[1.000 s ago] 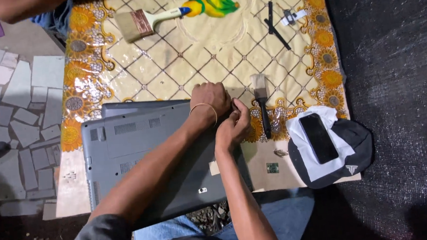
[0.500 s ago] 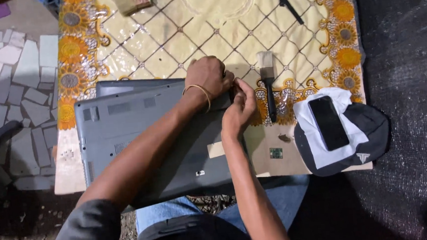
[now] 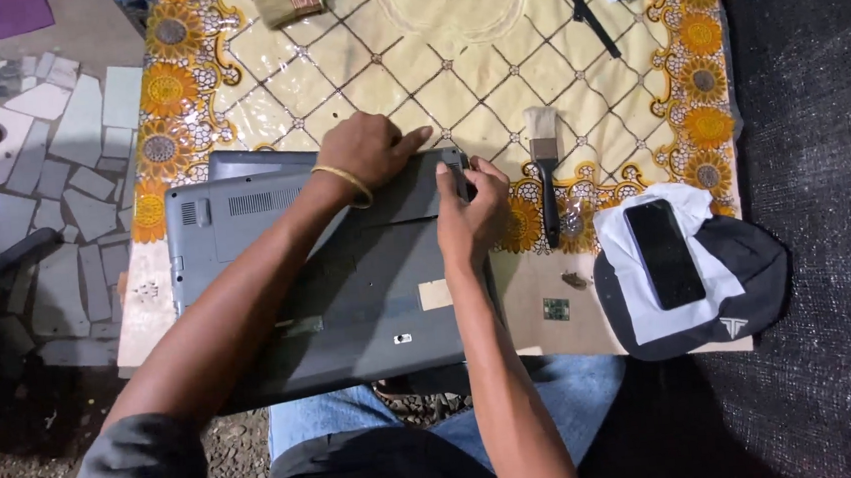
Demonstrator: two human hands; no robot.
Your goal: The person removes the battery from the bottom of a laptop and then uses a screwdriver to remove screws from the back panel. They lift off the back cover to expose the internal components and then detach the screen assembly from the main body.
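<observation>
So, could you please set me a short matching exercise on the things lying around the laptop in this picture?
Things:
1. laptop
2. phone
3. small brush
4. cap

Places:
A. on a white cloth
B. right of the right hand, on the patterned mat
C. under both hands, underside up
D. beneath the white cloth

Pairs: 1-C, 2-A, 3-B, 4-D

Grey laptop (image 3: 338, 275) lies underside up (vents showing) on the floral-edged table.
</observation>
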